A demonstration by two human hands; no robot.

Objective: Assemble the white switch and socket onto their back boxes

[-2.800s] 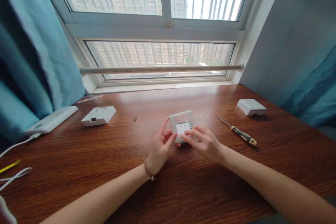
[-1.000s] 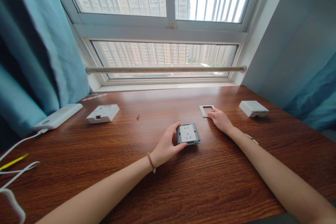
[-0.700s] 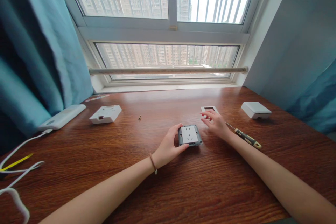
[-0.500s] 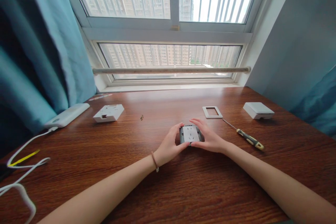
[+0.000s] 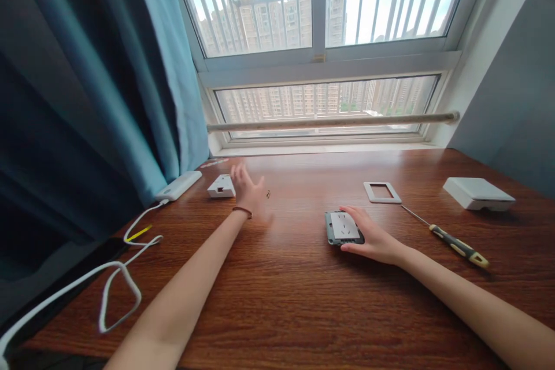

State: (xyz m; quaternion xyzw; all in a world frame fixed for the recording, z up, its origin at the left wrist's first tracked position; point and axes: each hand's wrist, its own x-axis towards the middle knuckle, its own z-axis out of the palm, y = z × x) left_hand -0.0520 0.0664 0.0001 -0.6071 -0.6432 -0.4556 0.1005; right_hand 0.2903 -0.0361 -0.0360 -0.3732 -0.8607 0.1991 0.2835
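Observation:
My right hand (image 5: 368, 237) grips the right side of a wall socket module (image 5: 344, 225), a white face with dark slots on a grey frame, lying face up on the table. Further left, my left hand (image 5: 249, 188) reaches out with its fingers apart, slightly blurred, and holds nothing. It is right beside a white mounting box (image 5: 220, 186) and hides that box's right part. Just right of the left hand lie small screws (image 5: 268, 193); how many, I cannot tell.
A white square frame (image 5: 370, 192) and a screwdriver (image 5: 459, 244) lie to the right, with another white box (image 5: 479, 193) beyond. At the left are a white power strip (image 5: 178, 186), its looped cable (image 5: 113, 266), a yellow strip (image 5: 139, 233) and the blue curtain (image 5: 173, 69).
My left hand has let go of the socket module and moved left to the mounting box. My right hand still holds the module. The view has turned left.

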